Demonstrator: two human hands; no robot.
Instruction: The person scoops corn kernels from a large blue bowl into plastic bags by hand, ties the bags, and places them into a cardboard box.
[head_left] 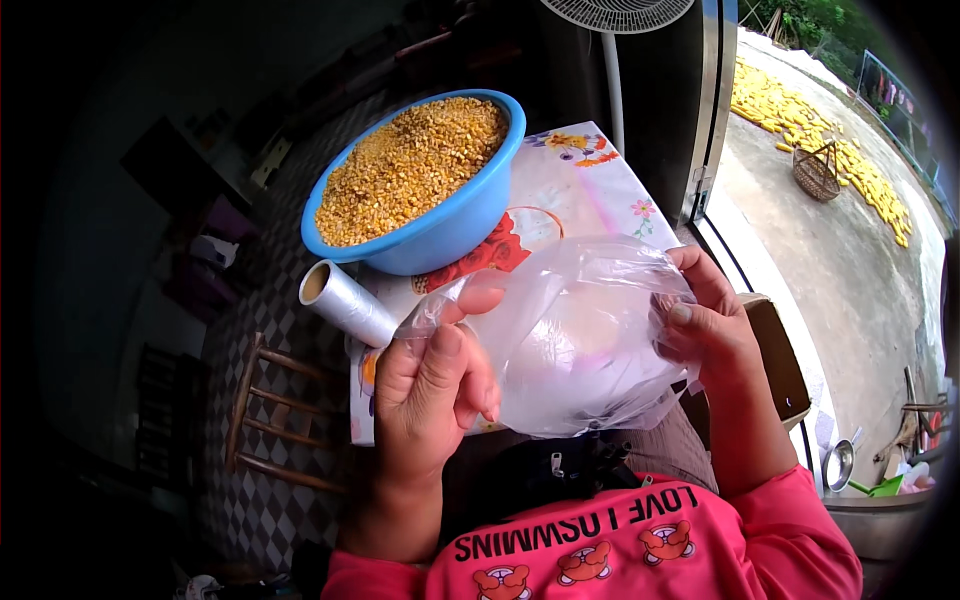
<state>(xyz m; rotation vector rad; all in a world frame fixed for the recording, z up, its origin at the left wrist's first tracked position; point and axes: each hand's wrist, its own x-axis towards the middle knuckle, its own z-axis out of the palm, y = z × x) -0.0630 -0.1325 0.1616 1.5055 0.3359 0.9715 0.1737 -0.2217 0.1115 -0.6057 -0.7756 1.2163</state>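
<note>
A clear, thin plastic bag [580, 345] is stretched between my two hands above the near part of the table, its mouth spread wide. My left hand [430, 385] is closed on the bag's left edge, with film draped over the fingers. The right edge is gripped between the thumb and fingers of my right hand [712, 325]. Just beyond my left hand lies a roll of clear plastic bags [355, 312] with a cardboard core. Behind it stands a blue basin [455, 225] heaped with yellow corn kernels [415, 165].
The table [640, 205] has a floral cover. A wooden chair [285, 425] is on the left, and a cardboard box [775, 360] stands beside the table on the right. Outside the doorway, corn cobs [800, 120] lie on the ground near a wicker basket [815, 178]. A fan [615, 12] stands behind.
</note>
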